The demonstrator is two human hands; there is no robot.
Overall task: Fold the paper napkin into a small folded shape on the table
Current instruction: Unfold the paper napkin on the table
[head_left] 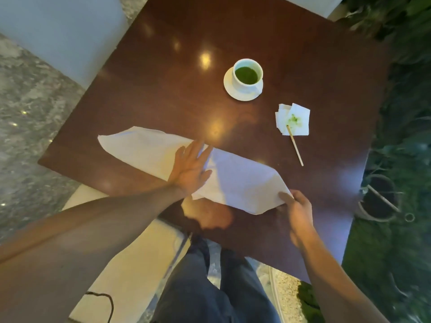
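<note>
- Right now a white paper napkin (pixel 235 180) lies on a dark wooden table (pixel 163 78), folded into a long strip that runs diagonally from far left to near right.
- Both ends of the strip taper; the left end sits near the table's left edge, the right end is close to the near edge.
- Left hand (pixel 190 167) lies flat, fingers spread, palm down, pressing the middle of the napkin. Open, gripping nothing.
- Right hand (pixel 296 209) is at the napkin's near right corner, thumb on top of the paper and fingers curled at the edge; it pinches that corner.
- Paper by the right hand looks slightly lifted off the table, hard to tell how much.
- Farther back, a white cup (pixel 247 75) holding green liquid stands on a white saucer (pixel 231 89).
- Right of the cup, well apart from the big napkin, a small crumpled tissue (pixel 293 120) with a green stain.
- Thin wooden stick (pixel 295 145) lies with its far end on the tissue and the rest on the bare table.
- Person's legs in dark jeans (pixel 210 287) show below the near table edge.
- Green plants (pixel 401 89) line the right side; a dark pot (pixel 377 199) sits beside the table's right corner.
</note>
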